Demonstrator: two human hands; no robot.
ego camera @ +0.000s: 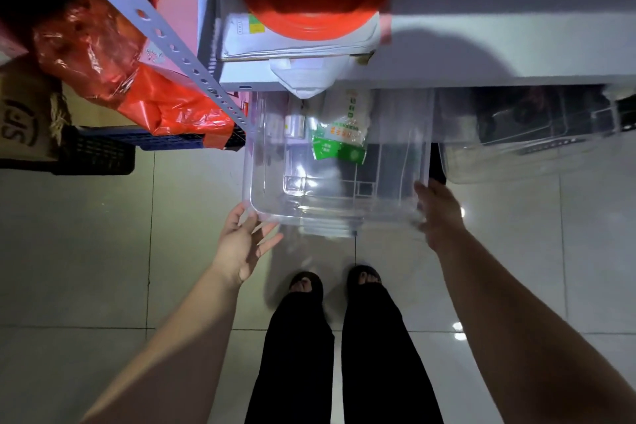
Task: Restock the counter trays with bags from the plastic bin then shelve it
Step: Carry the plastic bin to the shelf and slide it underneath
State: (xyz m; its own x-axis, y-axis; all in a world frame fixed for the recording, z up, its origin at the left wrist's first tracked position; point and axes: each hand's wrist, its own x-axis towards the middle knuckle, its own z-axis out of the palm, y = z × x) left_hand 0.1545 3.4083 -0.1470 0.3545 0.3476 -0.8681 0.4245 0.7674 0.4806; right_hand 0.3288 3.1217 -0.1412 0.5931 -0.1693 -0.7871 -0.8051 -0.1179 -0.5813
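A clear plastic bin (265,196) sits low, half under the white counter (481,45), its near end sticking out over the floor. Inside it lie a green-and-white printed bag (339,143) and a small clear packet (294,126). My left hand (241,241) is at the bin's near left corner, fingers spread and touching the rim. My right hand (438,213) grips the near right corner, with the thumb over the rim.
A roll of red film (313,0) stands on the counter above flat white bags (299,41). A perforated metal upright (155,31) slants at left, with red plastic bags (137,86), a dark crate (99,151) and a carton (24,113). Another clear bin (516,155) sits at right. My feet (337,280) are on tiles.
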